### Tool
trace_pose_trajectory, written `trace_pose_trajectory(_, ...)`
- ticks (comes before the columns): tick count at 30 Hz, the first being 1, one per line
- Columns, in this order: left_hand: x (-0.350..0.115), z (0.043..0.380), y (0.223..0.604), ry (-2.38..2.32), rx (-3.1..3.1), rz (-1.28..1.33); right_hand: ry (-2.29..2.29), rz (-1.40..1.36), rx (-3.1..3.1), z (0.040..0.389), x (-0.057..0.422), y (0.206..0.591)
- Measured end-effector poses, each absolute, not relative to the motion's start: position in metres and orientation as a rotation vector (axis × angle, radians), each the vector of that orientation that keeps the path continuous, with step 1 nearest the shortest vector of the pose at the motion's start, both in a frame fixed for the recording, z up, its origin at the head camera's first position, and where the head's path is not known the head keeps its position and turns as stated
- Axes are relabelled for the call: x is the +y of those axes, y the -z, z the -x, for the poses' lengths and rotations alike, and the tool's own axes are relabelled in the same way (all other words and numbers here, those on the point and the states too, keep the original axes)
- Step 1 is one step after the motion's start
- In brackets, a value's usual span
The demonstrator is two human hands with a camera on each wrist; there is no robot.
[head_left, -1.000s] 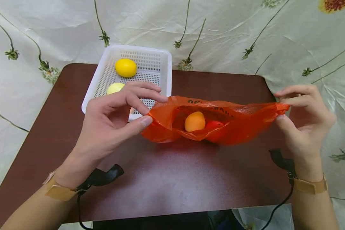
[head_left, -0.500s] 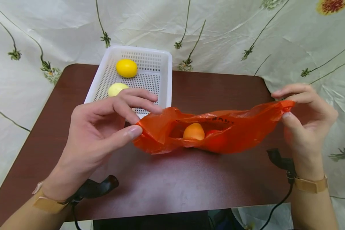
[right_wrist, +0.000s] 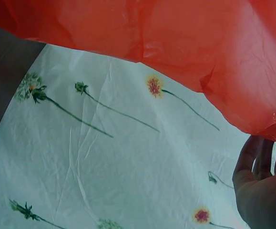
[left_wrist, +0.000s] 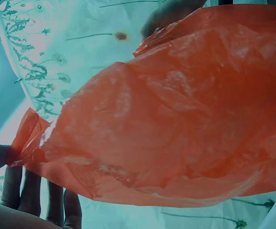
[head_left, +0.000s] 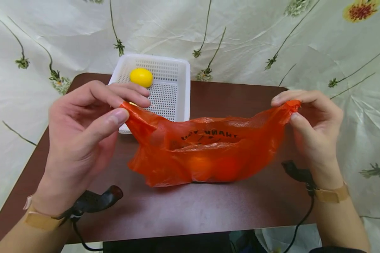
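Observation:
An orange-red plastic bag [head_left: 164, 151] with dark mirrored lettering is stretched between both hands. My left hand [head_left: 82, 123] pinches its left top corner between thumb and forefinger. At the opposite corner, my right hand [head_left: 316, 123] pinches the bag the same way. Two rounded shapes, one orange and one red, show through the lower front of the bag. In the left wrist view the bag [left_wrist: 166, 114] fills most of the picture, its corner caught by the fingers [left_wrist: 30, 191]. The right wrist view has the bag [right_wrist: 176, 38] spread across the top, above the right hand [right_wrist: 264, 191].
A white perforated basket [head_left: 180, 91] stands at the back of the brown table [head_left: 234, 211], behind the bag. Inside it lies a yellow lemon [head_left: 141, 77]; the left hand covers part of the basket. Floral cloth [head_left: 247, 42] hangs behind. Each wrist wears a strapped black camera [head_left: 98, 200].
Both hands have brought the bag nearer and raised its rim, so its mouth has narrowed and the fruit inside now shows only through the plastic. Both hands have shifted left.

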State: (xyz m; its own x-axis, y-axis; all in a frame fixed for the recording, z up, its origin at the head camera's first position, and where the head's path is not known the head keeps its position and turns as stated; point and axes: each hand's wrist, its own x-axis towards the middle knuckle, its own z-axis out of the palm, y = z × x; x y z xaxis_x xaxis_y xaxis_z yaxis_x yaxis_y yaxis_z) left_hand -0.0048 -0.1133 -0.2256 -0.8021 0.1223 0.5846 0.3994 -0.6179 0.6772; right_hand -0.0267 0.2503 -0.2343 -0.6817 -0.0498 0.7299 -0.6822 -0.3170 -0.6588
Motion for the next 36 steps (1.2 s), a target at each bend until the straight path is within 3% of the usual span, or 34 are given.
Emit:
trace_pose_trajectory(9, -0.12, 0.02, 0.223, 2.532, -1.264, 0.75, -2.096, -0.919, -1.617, 0.043, 0.235, 0.234)
trace_pose_trajectory(23, -0.114, 0.047, 0.226, 2.447, -1.383, 0.739, -2.147, -0.963, -1.622, 0.048, 0.214, 0.234)
trace_pose_trajectory(36, -0.103, 0.029, 0.219, 2.217, -1.681, 0.766, -2.067, -0.97, -1.711, 0.046, 0.205, 0.233)
